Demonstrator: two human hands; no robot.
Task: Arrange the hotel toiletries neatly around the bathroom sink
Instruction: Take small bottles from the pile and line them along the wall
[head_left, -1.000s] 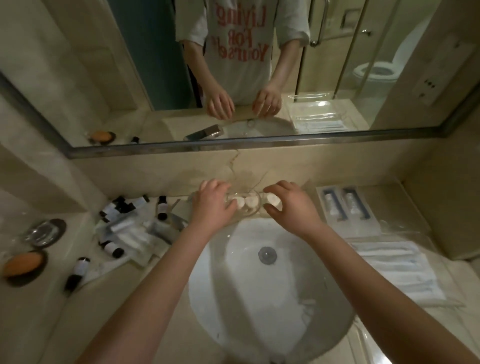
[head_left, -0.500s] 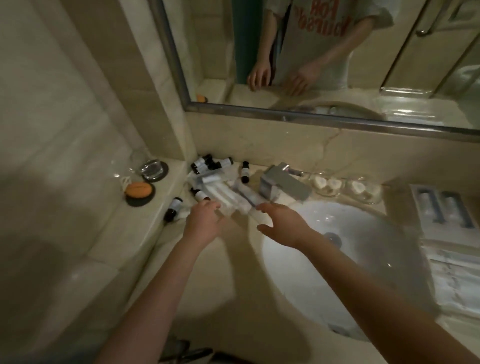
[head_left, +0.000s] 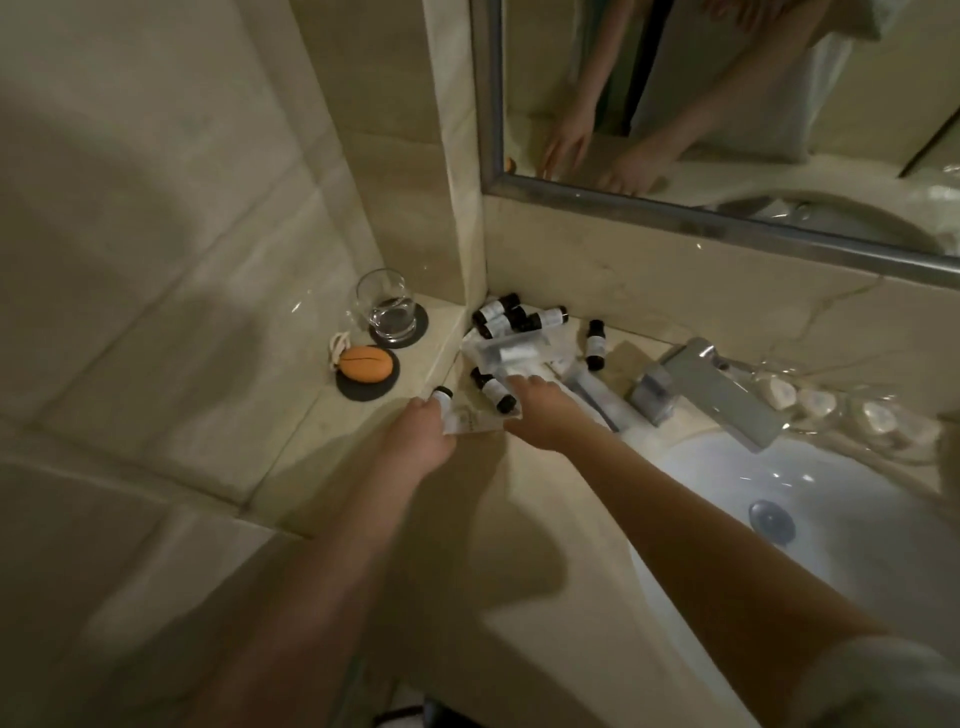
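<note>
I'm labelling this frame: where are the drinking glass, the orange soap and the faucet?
drinking glass (head_left: 387, 304), head view, its clear side wall.
orange soap (head_left: 365, 364), head view, middle of its top.
faucet (head_left: 727, 395), head view, flat top of its spout.

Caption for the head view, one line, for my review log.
Left hand grips a packet; right hand touches the toiletry pile left of the sink.

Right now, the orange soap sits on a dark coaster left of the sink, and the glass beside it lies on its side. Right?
Not quite: in the head view the glass stands upright on its own coaster. The orange soap does sit on a dark coaster left of the sink.
</note>
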